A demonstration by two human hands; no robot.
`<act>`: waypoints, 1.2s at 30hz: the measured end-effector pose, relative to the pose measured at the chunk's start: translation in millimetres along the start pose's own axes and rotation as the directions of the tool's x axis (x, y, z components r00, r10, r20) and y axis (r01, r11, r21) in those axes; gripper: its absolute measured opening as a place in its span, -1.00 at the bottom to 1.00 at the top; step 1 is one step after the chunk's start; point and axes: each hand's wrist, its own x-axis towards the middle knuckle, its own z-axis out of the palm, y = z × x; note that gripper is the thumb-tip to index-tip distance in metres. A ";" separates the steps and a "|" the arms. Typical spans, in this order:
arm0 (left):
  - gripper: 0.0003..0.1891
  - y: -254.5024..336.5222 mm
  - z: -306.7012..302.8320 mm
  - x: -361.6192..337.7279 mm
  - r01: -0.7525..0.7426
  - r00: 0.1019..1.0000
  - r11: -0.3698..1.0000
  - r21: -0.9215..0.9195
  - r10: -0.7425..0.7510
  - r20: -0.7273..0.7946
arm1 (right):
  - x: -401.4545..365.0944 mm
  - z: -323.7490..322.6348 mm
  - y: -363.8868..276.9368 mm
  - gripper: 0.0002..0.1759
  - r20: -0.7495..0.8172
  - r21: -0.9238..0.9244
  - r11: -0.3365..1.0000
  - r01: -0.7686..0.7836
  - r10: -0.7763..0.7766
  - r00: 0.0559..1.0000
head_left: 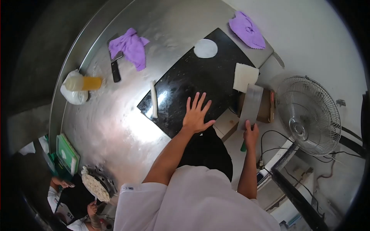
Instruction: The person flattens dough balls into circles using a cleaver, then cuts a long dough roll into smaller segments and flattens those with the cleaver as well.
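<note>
My left hand (197,115) lies with fingers spread over the near edge of a black board (181,84), holding nothing. A strip of white dough (154,99) lies along the board's left part. Near its far end is a round white piece (206,48). At the right, my right hand (250,134) is closed round the green handle of a broad metal cleaver (251,104). The blade points away from me, its tip beside a cream-coloured square piece (245,77) at the board's right edge.
On the metal table (96,127) are a purple cloth (133,48), a scraper (115,69) and a bottle of yellow liquid (90,83). Another purple cloth (246,30) lies far right. A fan (306,119) and cables stand right. At lower left, a person's hands are near dough (95,187).
</note>
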 end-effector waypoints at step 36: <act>-0.42 -21.1 -57.1 75.9 -0.135 0.712 0.758 -0.638 -0.374 -0.595 | -156.2 8.6 83.8 -0.42 -0.299 -0.050 0.997 -0.064 0.046 0.953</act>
